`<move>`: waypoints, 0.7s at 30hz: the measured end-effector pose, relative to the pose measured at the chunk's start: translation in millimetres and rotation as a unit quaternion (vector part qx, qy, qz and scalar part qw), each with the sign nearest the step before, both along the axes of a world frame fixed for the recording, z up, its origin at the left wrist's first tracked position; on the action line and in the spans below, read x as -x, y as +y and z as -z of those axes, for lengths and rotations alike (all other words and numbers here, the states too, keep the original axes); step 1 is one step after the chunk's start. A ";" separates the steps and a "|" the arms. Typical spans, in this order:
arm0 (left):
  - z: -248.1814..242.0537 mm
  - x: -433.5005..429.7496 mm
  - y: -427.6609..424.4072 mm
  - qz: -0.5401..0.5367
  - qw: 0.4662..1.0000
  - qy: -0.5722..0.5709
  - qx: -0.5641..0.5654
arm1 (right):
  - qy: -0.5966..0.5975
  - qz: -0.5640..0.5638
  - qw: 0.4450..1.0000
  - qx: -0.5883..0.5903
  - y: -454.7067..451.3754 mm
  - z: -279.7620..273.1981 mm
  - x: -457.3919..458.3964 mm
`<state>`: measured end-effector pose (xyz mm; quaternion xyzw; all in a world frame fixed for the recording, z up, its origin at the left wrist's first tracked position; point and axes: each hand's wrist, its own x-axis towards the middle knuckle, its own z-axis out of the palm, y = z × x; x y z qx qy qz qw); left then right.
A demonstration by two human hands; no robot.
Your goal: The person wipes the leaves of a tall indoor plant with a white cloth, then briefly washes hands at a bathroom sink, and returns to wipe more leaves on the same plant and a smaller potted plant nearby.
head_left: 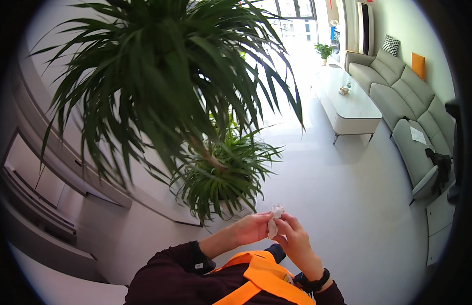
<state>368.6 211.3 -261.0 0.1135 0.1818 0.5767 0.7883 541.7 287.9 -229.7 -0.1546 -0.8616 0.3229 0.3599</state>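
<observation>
My left hand (252,229) and my right hand (295,237) meet in front of my chest. Between them is a crumpled white tissue or wipe (273,228), pinched by the fingers of both. At its upper end a small whitish, partly clear piece (277,209) sticks up; whether it is part of the same thing I cannot tell. Just beyond my hands stands a tall potted plant with long strap-like leaves (163,76). Its lower leaf cluster (224,183) hangs over a pale pot (239,207), mostly hidden by leaves.
A white coffee table (358,103) stands ahead to the right, with a small potted plant (324,51) near its far end. Along the right wall runs a grey-green sofa (396,91) bearing cushions, paper and a dark cloth (440,167). A white cabinet (440,228) is at right.
</observation>
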 end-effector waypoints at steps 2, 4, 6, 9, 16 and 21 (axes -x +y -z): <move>-11.4 5.9 19.9 -0.031 0.998 0.055 0.019 | -0.007 -0.020 1.000 0.019 22.1 -4.5 10.4; -21.3 12.8 36.9 -0.067 0.992 0.104 0.030 | -0.008 -0.034 0.999 0.015 47.2 -10.1 21.3; -33.8 24.3 53.5 -0.089 0.991 0.101 0.006 | -0.019 -0.067 0.997 0.038 71.9 -18.4 36.5; -56.1 43.6 65.4 -0.132 0.986 0.095 -0.039 | 0.012 -0.125 0.988 0.089 103.1 -29.5 67.4; -88.7 82.8 72.6 -0.255 0.951 0.175 -0.015 | -0.005 -0.286 0.909 0.304 149.8 -29.2 134.9; -87.8 86.4 60.6 -0.340 0.901 0.271 0.011 | -0.032 -0.402 0.783 0.474 166.9 -24.8 164.7</move>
